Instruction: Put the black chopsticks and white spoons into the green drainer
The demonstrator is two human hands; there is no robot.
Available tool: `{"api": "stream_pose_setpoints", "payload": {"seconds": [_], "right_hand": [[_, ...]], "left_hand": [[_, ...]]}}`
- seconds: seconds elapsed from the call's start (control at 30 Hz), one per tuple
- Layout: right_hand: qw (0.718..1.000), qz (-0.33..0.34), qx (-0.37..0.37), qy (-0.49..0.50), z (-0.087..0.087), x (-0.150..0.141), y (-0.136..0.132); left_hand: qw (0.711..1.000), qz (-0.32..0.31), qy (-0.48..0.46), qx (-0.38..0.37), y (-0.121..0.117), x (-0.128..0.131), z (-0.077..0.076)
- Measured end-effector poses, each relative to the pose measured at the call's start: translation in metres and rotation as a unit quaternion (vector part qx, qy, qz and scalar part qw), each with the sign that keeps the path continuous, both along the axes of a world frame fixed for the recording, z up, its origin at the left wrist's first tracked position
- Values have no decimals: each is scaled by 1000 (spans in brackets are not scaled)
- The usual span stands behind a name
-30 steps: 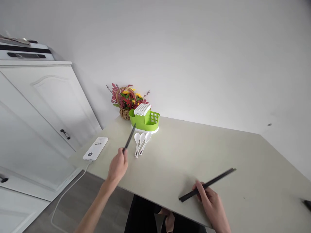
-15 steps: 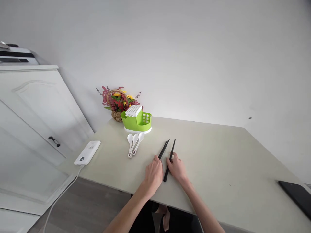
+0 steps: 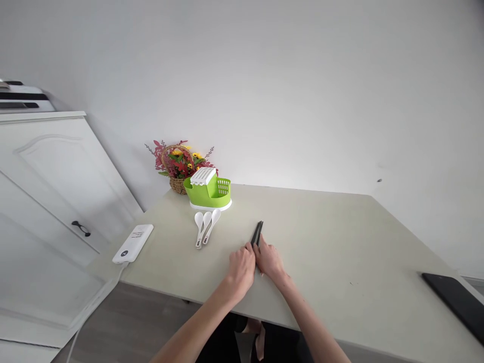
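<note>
A bundle of black chopsticks (image 3: 257, 233) points away from me near the front of the table, its tips close together. My left hand (image 3: 241, 267) is closed around the chopsticks from the left. From the right, my right hand (image 3: 267, 258) is closed on them too, its fingers touching the left hand. Both hands hide the lower part of the chopsticks. Farther left lie three white spoons (image 3: 206, 224), handles toward me. Behind the spoons stands a green utensil holder (image 3: 206, 195) with a slotted white top and a white base.
A wicker basket of artificial flowers (image 3: 177, 184) stands behind the holder. A white power bank (image 3: 133, 244) with a cable lies at the table's left edge, beside a white cabinet (image 3: 56, 201). A black phone (image 3: 454, 302) lies at the right edge.
The right hand has moved left against the left hand, bringing its chopstick together with the others. The camera view has shifted slightly.
</note>
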State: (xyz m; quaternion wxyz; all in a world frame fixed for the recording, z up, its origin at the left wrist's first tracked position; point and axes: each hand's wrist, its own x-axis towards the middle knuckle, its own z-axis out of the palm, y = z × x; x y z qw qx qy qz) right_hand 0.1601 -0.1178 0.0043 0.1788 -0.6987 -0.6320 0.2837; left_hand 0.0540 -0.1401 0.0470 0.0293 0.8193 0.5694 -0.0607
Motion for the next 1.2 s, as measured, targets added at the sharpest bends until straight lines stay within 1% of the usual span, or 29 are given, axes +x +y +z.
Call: {"api": "stream_pose_setpoints", "payload": {"seconds": [0.1, 0.23, 0.33, 0.43, 0.5, 0.53, 0.6, 0.63, 0.7, 0.8, 0.9, 1.03, 1.1, 1.2], "right_hand": [[1000, -8, 7, 0, 4, -2, -4], [999, -19, 20, 27, 2, -1, -6], [996, -6, 32, 77, -4, 5, -12], [989, 19, 42, 138, -12, 17, -32], [980, 26, 60, 190, -19, 28, -53], [968, 21, 84, 234, -23, 34, -64], [947, -5, 118, 300, -30, 45, -85], [940, -30, 130, 315, -33, 51, -94], [935, -76, 137, 319, -38, 63, -106], [933, -106, 130, 318, -41, 82, -112], [930, -112, 124, 326, -42, 103, -109], [927, -142, 129, 321, -41, 125, -106], [929, -148, 134, 311, -40, 129, -107], [935, -134, 138, 299, -40, 127, -109]], "left_hand": [[1000, 0, 5, 11, -1, 3, 0], [1000, 2, 0, 22, -1, -2, -7], [996, 24, -19, 79, 6, -15, -9], [983, 58, -22, 171, 24, -43, -5], [969, 109, -8, 220, 40, -69, -2], [962, 138, 1, 236, 48, -83, -1], [949, 194, 14, 247, 64, -107, -1], [946, 218, 18, 241, 71, -117, -2], [942, 256, 20, 215, 82, -130, -5], [943, 284, 17, 175, 91, -134, -11], [944, 285, 28, 162, 95, -127, -17], [953, 255, 41, 159, 96, -117, -23], [958, 238, 44, 155, 96, -115, -24], [963, 216, 42, 152, 95, -113, -24]]}}
